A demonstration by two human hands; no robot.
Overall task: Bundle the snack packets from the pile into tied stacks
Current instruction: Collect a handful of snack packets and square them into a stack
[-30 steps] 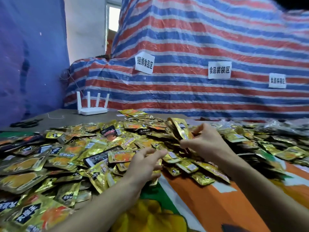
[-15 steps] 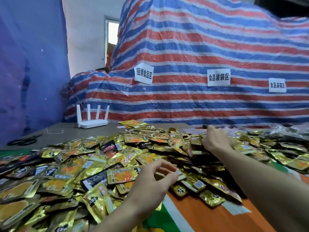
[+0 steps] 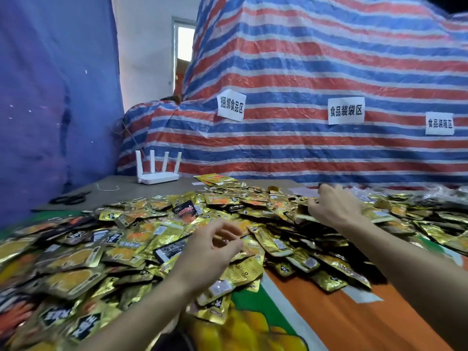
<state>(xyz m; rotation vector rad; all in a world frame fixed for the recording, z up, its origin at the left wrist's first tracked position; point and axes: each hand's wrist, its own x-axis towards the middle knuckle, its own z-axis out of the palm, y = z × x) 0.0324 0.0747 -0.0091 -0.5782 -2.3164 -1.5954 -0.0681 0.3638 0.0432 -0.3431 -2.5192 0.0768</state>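
Since a second ago your right hand [image 3: 334, 209] has lowered from holding one packet up clear and now reaches out to the far side of the snack packets [image 3: 141, 239]. It sits palm down on the heap, fingers curled into the foil. I cannot tell if it pinches a packet or only rests there. Your left hand [image 3: 210, 252] hovers over the near middle of the pile with thumb and fingers loosely curled and a gap between them. It holds nothing, and packets lie right under it and all round it.

Packets are flat, rectangular, crinkly gold foil with orange print and small white stickers, heaped loose and overlapping. One black packet [image 3: 186, 211] lies among them, far of your left hand. The pile covers most of a glossy printed cloth [image 3: 329, 312], orange and green.

Beyond the pile on bare grey tabletop are a white plastic router [image 3: 158, 177] with four upright antennas, black scissors [image 3: 69, 198] and a thin white string [image 3: 109, 188]. A woven red, white and blue striped tarp [image 3: 304, 72] behind carries three white paper labels [image 3: 346, 110]. A blue sheet [image 3: 50, 97] hangs left.
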